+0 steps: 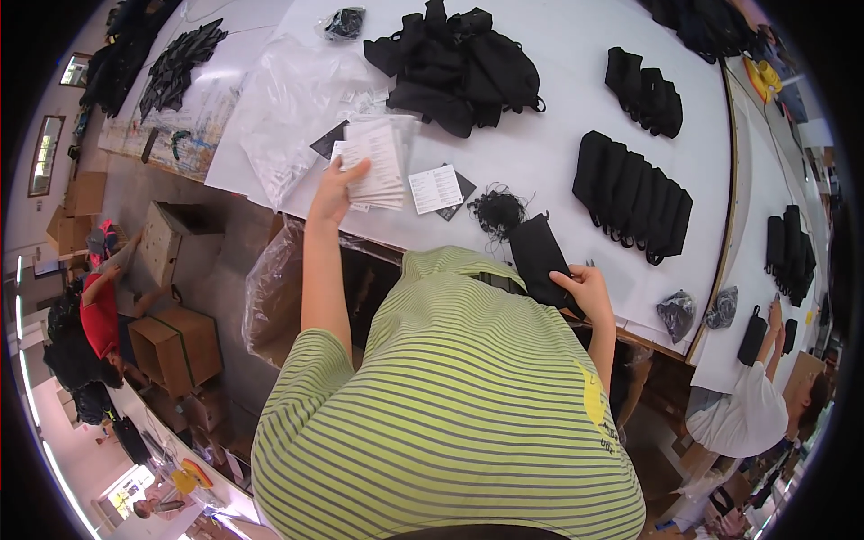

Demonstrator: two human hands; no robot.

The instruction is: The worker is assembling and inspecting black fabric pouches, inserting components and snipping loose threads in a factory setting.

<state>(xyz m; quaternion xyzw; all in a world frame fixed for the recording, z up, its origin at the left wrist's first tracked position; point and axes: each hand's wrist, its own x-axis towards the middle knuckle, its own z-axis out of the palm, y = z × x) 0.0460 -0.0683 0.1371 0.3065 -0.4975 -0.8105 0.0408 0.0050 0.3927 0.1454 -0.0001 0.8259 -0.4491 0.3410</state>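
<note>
My left hand (335, 193) is closed on the edge of a stack of white printed cards (376, 162), its thumb across the top one. A black fabric pouch (537, 259) lies at the table's near edge, and my right hand (589, 290) grips its lower right corner between thumb and fingers. Between my hands a white printed card (436, 189) rests on a black card (460, 192). Just beyond the pouch is a tangle of thin black cords (498, 212).
Black pouches stand in a row (633, 196) at right, with a smaller group (644, 93) behind. A pile of black pouches (454, 67) sits at the back, beside a clear plastic bag (290, 103). Co-workers are at far left (99, 315) and right (743, 416).
</note>
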